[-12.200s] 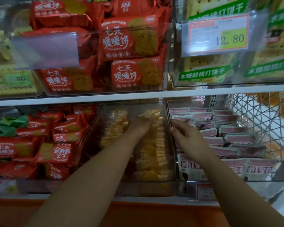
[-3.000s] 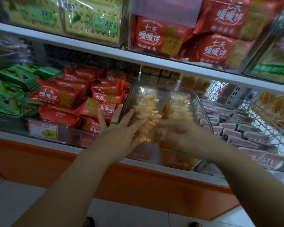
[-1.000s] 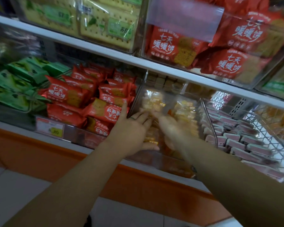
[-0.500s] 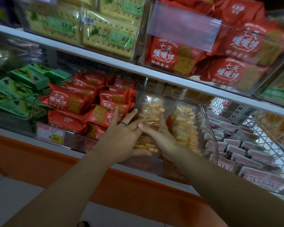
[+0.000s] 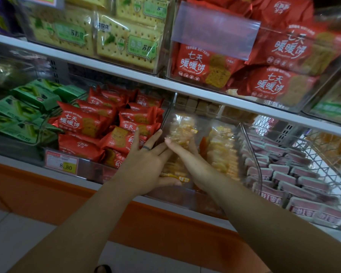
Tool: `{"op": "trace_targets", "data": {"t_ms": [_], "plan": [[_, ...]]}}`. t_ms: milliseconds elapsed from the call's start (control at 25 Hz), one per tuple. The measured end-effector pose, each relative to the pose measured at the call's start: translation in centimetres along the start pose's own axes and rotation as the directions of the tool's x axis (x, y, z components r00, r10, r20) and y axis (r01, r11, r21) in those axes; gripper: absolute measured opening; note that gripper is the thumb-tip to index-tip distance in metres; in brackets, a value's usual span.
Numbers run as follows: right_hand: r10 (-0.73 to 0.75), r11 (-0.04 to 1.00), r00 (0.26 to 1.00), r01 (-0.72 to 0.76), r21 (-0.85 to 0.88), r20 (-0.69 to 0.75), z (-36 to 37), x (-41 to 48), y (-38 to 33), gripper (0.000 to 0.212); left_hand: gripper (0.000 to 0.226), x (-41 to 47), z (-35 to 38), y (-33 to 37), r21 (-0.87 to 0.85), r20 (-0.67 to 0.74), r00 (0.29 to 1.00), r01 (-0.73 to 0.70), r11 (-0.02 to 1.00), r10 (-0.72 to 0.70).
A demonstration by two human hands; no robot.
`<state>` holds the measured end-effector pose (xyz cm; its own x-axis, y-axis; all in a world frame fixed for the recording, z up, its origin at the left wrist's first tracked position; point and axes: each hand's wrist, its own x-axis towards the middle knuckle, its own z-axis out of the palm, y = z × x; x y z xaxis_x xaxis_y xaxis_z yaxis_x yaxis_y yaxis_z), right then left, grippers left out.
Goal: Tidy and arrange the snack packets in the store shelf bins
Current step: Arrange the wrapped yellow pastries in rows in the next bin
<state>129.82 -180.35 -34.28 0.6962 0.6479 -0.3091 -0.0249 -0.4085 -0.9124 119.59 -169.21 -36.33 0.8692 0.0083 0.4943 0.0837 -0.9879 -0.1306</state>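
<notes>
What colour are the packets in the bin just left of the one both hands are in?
Red, with white lettering and a biscuit picture: the red packets, seen clearly in the head view.

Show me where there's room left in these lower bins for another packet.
Little room. The clear bin has one slim gap between its two rows of yellow packets, where orange shows. Both hands fill its left row. The red packets and pink packets are packed tight.

Clear bin, lower shelf: open at top, entry narrowed by the white shelf edge overhead. Left wall abuts heaped red packets; right wall parts it from pink packets. Both hands and yellow packets fill the interior.
</notes>
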Motion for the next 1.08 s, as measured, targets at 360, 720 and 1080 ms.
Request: {"op": "trace_targets", "data": {"t_ms": [360, 720, 1080], "plan": [[-0.227, 0.927, 0.967, 0.178, -0.329, -0.114, -5.4, 0.3, -3.3, 0.090, 0.086, 0.0, 0.0, 0.1, 0.050, -0.030, 0.999, -0.020, 0.999, 0.021], [0.044, 0.971, 0.989, -0.008, -0.240, 0.144, -4.8, 6.1, -2.5, 0.084, 0.087, 0.0, 0.4, -0.1, 0.067, -0.026, 0.999, -0.024, 0.997, 0.025], [-0.024, 0.986, 0.995, 0.041, -0.164, 0.101, -4.3, 5.8, -1.8, 0.114, 0.087, 0.1, 0.6, 0.0, 0.044, -0.031, 0.999, -0.014, 0.999, 0.016]]}}
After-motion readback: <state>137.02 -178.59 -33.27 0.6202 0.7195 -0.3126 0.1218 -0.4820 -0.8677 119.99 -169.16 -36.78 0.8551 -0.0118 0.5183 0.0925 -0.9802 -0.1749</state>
